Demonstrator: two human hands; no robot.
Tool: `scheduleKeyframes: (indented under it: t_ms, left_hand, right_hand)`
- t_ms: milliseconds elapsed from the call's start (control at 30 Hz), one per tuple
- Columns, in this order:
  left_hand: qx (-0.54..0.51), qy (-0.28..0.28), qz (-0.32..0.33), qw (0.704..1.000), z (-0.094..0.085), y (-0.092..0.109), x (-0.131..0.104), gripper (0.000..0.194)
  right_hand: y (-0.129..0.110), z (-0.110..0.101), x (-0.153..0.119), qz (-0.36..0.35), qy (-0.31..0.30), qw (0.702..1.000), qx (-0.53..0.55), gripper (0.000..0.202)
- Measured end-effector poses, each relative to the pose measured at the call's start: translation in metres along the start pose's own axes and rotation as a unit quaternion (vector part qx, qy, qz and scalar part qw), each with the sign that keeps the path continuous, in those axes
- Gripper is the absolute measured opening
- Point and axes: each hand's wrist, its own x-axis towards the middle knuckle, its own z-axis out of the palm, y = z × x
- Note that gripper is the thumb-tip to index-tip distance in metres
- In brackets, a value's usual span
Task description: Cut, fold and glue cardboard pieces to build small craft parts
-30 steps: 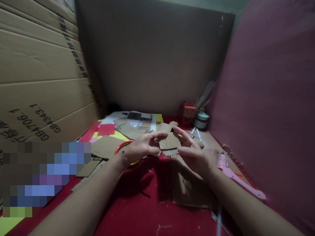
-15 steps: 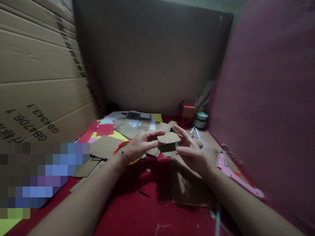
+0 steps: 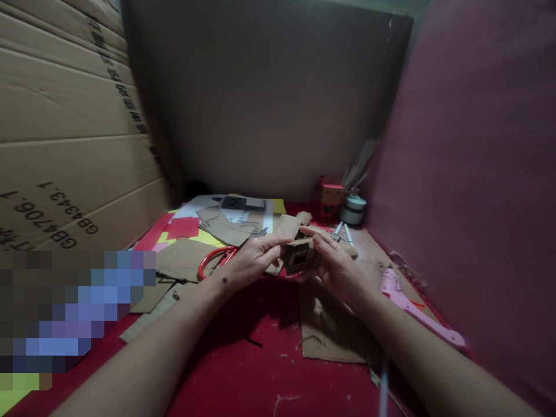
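Note:
Between my two hands, above the red tabletop [image 3: 243, 359], is a small cardboard house model [image 3: 299, 258] with a dark, window-like opening in its near side. My left hand [image 3: 256, 255] pinches its left upper edge between thumb and fingers. On the other side my right hand [image 3: 332, 258] grips the model, thumb on top and fingers partly hidden underneath. A pair of red-handled scissors [image 3: 208, 260] lies just left of my left hand, its blades pointing away. Below my right hand rests a flat cardboard sheet [image 3: 330, 336].
A pink glue gun [image 3: 417, 313] lies on the right. Cardboard scraps [image 3: 186, 258] and coloured paper [image 3: 185, 227] cover the left and back. A red box [image 3: 330, 200] and a pale green pot [image 3: 353, 208] stand at the rear. A big carton [image 3: 73, 127] walls the left.
The cardboard model has been turned, so its side with the opening now faces me instead of its flat top. My right hand's fingers have closed round it from a more spread pose.

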Motion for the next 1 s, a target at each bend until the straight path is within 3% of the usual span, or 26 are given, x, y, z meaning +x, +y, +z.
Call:
scheduleKeyframes:
  t_ms: [133,333,467,600,800,1000]
  left_hand:
    - [0.003,-0.026,0.040,0.999,0.001,-0.005,0.001,0.035]
    - [-0.022,-0.076,0.018,0.997,0.000,0.005,-0.001,0.044]
    - [0.003,-0.048,0.005,0.999,0.008,0.008,-0.003,0.054]
    - [0.029,-0.012,0.028,0.999,0.014,0.006,-0.002,0.042]
    - [-0.014,-0.003,0.046,0.999,0.015,0.006,-0.002,0.037]
    - [-0.045,-0.003,-0.002,0.999,0.010,0.004,0.001,0.037]
  right_hand:
    - [0.000,0.001,0.000,0.011,0.020,0.999,-0.024,0.029]
    - [0.004,0.000,0.003,0.028,0.038,0.999,-0.001,0.025]
    - [0.007,-0.001,0.004,0.025,0.032,0.999,0.003,0.026]
    - [0.009,-0.001,0.003,0.023,0.020,0.999,0.011,0.030]
    - [0.004,0.003,0.003,0.050,0.015,0.998,0.030,0.038]
    - [0.002,0.002,0.003,0.071,-0.007,0.997,0.026,0.045]
